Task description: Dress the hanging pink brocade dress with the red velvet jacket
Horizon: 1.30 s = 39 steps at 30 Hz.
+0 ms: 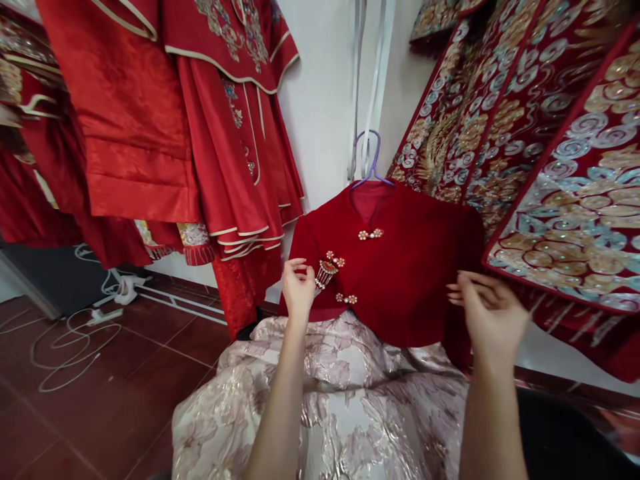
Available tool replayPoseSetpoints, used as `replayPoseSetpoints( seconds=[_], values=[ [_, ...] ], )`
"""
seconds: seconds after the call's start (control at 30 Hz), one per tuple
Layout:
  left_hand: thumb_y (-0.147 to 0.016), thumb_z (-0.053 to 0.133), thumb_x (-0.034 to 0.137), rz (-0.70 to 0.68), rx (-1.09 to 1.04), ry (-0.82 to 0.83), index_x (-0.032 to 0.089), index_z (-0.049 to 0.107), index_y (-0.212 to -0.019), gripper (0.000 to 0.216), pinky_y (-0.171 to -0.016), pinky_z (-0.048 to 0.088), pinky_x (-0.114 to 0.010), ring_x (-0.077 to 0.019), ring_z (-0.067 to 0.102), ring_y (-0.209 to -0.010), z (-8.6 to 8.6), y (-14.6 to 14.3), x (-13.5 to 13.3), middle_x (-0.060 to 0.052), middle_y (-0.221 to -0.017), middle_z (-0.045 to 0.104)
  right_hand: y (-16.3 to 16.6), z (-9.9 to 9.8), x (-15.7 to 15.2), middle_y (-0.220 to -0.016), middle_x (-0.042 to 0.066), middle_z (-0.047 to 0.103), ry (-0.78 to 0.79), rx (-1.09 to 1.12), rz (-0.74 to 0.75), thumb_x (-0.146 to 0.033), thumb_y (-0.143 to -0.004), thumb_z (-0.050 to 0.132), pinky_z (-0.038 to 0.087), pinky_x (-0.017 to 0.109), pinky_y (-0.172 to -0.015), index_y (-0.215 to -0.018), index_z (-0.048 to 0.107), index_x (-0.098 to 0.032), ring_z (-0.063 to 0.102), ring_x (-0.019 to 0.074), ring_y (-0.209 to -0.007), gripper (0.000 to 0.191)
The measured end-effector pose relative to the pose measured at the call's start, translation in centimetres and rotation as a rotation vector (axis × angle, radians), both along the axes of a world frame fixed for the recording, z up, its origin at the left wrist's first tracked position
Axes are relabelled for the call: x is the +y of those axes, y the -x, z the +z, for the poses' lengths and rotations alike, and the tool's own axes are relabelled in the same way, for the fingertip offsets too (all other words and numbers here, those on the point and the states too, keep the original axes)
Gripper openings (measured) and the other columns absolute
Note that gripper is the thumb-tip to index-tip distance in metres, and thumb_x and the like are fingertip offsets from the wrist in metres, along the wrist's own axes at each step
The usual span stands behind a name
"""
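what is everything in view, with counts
Cropped velvet jacket: one, red, centre
Beaded flower clasps: three, gold-white, jacket
Tasselled fan ornament: one, gold-red, jacket
Slim hanger: one, purple, jacket neck
Floral brocade fabric: one, pale, below jacket
Satiny garments: several, red, left
Sequined garments: count unclear, red-gold, right
Looped cable: count unclear, white, floor left
Metal rack base: one, white, lower left
Tiled floor: one, dark red, bottom left
Wall: one, white, back
Left hand: one, bare, at ornament
Right hand: one, bare, by jacket

Red jacket (400,267) (pale floral fabric (360,417))
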<state>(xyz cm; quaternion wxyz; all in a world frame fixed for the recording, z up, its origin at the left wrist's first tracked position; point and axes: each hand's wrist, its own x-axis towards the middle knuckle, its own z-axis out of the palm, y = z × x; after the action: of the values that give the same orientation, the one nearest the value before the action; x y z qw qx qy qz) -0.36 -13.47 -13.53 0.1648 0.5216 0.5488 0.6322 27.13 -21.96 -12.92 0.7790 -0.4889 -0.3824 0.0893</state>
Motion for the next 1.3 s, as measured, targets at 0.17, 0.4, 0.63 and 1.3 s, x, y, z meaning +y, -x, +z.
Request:
replayPoseSetpoints(
  seconds=[0.17,0.4,0.63,1.3],
  values=[
    [-0.072,0.066,0.02,-0.514,0.317,0.275,0.016,0.064,-0.085,0.013,-0.071,0.05,-0.023,-0.0135,0.066,-0.073,-2.3,-1.8,0.1,-0.006,-0.083,0.071,-1.6,-1.2,0.1,-0.069,0.003,0.066,0.176,-0.044,0.141,-0.042,-0.071,0.069,0.055,0.024,-0.052,-0.092,0.066,-0.016,0.062,0.0126,-0.057,0.034],
    [-0.066,0.063,0.006,-0.632,0.494,0.359,0.013,0.067,-0.083,0.019,-0.07,0.051,-0.023,-0.0152,0.068,-0.075,-3.7,-3.3,0.2,-0.008,-0.082,0.072,4.3,-4.5,3.3,-0.089,0.008,0.071,0.611,-0.429,0.674,-0.037,-0.073,0.067,0.056,0.031,-0.067,-0.096,0.068,-0.018,0.068,0.0181,-0.073,0.03],
    [-0.065,0.07,0.012,-0.581,0.48,0.333,0.016,0.066,-0.073,0.01,-0.069,0.05,-0.021,-0.0138,0.068,-0.072,-3.0,-2.9,-0.2,-0.004,-0.072,0.071,7.8,-5.9,5.2,-0.078,0.005,0.071,0.51,-0.513,0.533,-0.027,-0.074,0.064,0.054,0.03,-0.072,-0.084,0.065,-0.018,0.068,0.0177,-0.074,0.014],
    [-0.063,0.075,0.019,-0.669,-0.073,0.191,0.013,0.056,-0.109,0.05,-0.073,0.051,-0.024,-0.014,0.063,-0.085,-2.9,-3.9,0.4,-0.01,-0.1,0.066,6.2,-4.3,3.9,-0.076,0.004,0.071,0.487,-0.497,0.636,-0.04,-0.068,0.069,0.052,0.031,-0.073,-0.073,0.064,-0.019,0.066,0.0178,-0.072,0.022]
  ],
)
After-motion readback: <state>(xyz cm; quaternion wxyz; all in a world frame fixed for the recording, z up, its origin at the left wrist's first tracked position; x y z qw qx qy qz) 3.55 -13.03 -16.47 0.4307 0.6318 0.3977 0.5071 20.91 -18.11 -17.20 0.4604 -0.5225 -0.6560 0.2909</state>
